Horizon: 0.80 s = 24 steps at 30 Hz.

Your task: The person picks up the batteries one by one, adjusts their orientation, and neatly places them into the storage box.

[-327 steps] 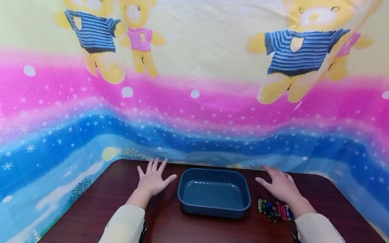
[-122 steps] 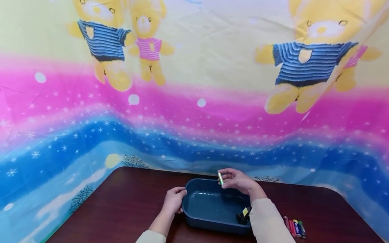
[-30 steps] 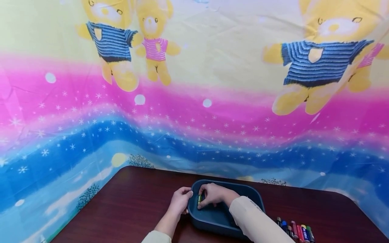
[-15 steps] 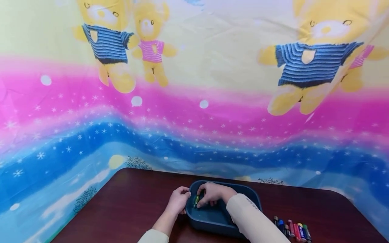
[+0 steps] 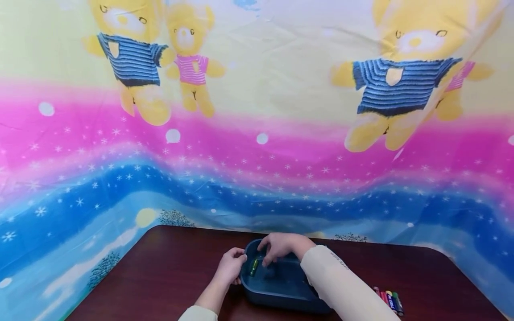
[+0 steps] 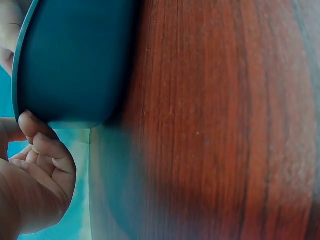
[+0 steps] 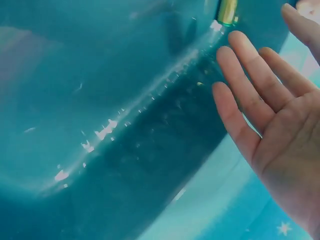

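Note:
A dark blue-grey rectangular plastic tub (image 5: 283, 298) stands on the table. My left hand (image 5: 230, 266) grips its left rim, thumb on top and fingers curled below, as the left wrist view shows with the hand (image 6: 47, 172) at the corner. Inside the tub, near its left end, lies a green battery (image 5: 254, 267). My right hand (image 5: 284, 246) hovers over the tub just right of that battery, holding nothing. In the right wrist view the fingers (image 7: 250, 92) are spread and apart from the battery (image 7: 228, 12). The right sleeve covers part of the tub's right side.
Several batteries (image 5: 390, 300) in red, blue and green lie in a row on the table, right of the tub and partly behind the right sleeve. The dark red wooden table (image 5: 168, 263) ends at a patterned cloth (image 5: 241, 169) hanging behind it.
Over the last second my right hand lowered the green battery onto the tub floor, let it go and lifted slightly away. My left hand kept its grip on the rim.

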Each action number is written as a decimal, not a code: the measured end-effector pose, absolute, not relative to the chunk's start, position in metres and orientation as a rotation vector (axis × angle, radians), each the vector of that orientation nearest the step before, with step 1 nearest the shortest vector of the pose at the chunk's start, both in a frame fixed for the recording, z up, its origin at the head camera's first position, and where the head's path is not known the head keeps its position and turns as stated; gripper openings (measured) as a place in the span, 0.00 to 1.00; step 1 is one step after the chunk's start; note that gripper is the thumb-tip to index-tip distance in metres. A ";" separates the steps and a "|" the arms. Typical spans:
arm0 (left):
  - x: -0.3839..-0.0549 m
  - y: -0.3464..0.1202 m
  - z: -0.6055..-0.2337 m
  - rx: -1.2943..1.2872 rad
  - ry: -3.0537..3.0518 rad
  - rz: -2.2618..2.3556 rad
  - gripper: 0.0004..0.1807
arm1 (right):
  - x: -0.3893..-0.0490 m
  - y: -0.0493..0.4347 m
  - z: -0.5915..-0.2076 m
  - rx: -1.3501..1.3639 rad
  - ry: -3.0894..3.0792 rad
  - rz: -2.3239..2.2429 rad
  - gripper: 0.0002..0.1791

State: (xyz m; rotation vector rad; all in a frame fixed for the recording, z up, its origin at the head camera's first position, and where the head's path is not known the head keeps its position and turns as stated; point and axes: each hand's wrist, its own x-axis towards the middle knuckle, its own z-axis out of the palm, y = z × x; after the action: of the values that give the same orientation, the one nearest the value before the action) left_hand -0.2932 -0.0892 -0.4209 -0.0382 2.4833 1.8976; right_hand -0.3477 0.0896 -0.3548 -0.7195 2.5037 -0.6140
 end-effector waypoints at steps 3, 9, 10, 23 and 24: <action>-0.293 -0.088 -0.422 -0.046 2.492 1.890 0.13 | -0.346 0.092 -0.349 -0.735 2.534 -0.591 0.24; -0.293 -0.087 -0.422 -0.042 2.509 1.901 0.12 | -0.343 0.102 -0.341 -0.761 2.593 -0.569 0.21; -0.293 -0.087 -0.422 -0.042 2.513 1.903 0.12 | -0.342 0.104 -0.340 -0.765 2.601 -0.576 0.21; -0.291 -0.087 -0.421 -0.081 2.547 1.901 0.11 | -0.331 0.135 -0.325 -0.836 2.625 -0.692 0.15; -0.291 -0.087 -0.422 -0.081 2.548 1.897 0.11 | -0.330 0.138 -0.325 -0.835 2.623 -0.696 0.15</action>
State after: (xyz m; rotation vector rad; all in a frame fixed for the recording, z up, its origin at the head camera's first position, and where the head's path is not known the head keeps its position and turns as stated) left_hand -0.2913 -0.0873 -0.4216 -0.0806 2.5484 1.8972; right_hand -0.3299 0.1377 -0.3249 -0.8349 2.6233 -0.6965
